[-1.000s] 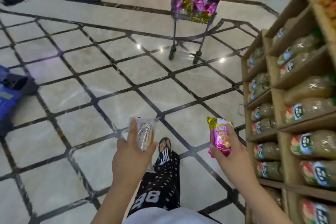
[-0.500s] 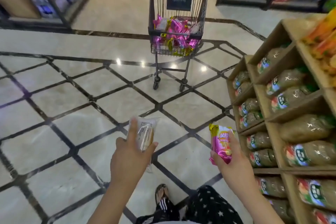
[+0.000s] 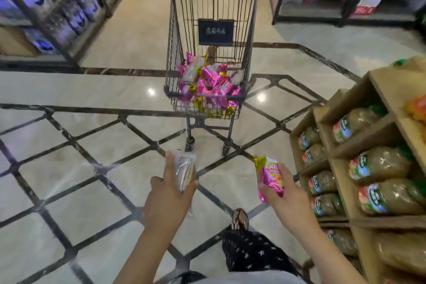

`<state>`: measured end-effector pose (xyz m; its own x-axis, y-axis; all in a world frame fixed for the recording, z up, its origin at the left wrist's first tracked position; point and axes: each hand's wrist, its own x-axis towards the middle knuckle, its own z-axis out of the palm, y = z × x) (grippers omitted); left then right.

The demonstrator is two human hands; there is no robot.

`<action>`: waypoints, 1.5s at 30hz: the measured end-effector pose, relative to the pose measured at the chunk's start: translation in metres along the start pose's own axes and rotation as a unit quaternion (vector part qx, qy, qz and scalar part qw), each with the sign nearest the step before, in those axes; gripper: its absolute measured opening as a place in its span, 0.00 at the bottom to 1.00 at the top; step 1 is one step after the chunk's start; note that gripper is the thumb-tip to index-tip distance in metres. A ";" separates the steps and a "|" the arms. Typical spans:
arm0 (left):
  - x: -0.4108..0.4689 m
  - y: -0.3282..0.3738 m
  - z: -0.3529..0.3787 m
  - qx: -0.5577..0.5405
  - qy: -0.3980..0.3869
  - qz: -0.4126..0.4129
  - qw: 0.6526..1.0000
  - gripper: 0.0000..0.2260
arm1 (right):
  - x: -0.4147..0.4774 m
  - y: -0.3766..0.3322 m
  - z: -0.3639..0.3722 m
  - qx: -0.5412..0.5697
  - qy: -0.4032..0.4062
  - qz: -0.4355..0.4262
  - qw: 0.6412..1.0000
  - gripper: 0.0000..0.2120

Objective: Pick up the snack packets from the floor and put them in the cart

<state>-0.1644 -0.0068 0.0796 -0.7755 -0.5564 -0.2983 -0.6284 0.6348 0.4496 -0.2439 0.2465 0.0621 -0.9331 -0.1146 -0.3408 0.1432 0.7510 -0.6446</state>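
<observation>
Shop floor [image 3: 69,191]: cart [image 3: 208,97] part-filled with packets; left hand [image 3: 169,196] grips clear packet [image 3: 184,172], right hand [image 3: 284,193] pink packet [image 3: 269,176], neither deposited yet.

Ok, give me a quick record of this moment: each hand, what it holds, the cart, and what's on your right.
left hand: grips a clear-wrapped packet, held upright
right hand: grips a pink packet with a gold end
cart: straight ahead, beyond both hands
cart contents: pile of mostly pink and gold packets at the bottom
on the right: wooden shelf of green bagged goods
step left: both held packets not yet in the cart
</observation>
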 end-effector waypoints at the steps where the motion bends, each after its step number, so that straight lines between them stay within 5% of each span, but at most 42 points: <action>1: 0.017 0.019 -0.001 -0.002 0.001 0.007 1.000 0.40 | 0.018 -0.007 -0.010 0.003 -0.005 -0.005 1.000 0.37; 8: 0.111 0.102 -0.003 -0.020 -0.007 0.026 0.999 0.41 | 0.134 -0.058 -0.039 -0.016 -0.004 -0.025 1.000 0.34; 26: 0.449 0.130 -0.069 0.004 -0.065 0.114 0.991 0.41 | 0.376 -0.229 0.027 0.030 0.041 0.019 0.999 0.37; 29: 0.478 0.136 -0.070 0.002 -0.068 0.142 0.988 0.41 | 0.395 -0.242 0.030 0.018 0.062 0.042 0.997 0.42; 34: 0.497 0.146 -0.072 0.095 -0.097 0.157 0.978 0.44 | 0.407 -0.250 0.034 -0.154 -0.026 0.139 0.978 0.54; 45: 0.484 0.158 -0.059 0.232 -0.196 0.286 0.909 0.36 | 0.350 -0.218 0.037 -0.193 0.018 0.231 0.953 0.41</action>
<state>-0.6354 -0.2077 0.0555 -0.8882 0.1116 -0.4456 -0.0037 0.9683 0.2498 -0.5895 0.0181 0.0577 -0.8113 0.3043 -0.4991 0.4167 0.8999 -0.1287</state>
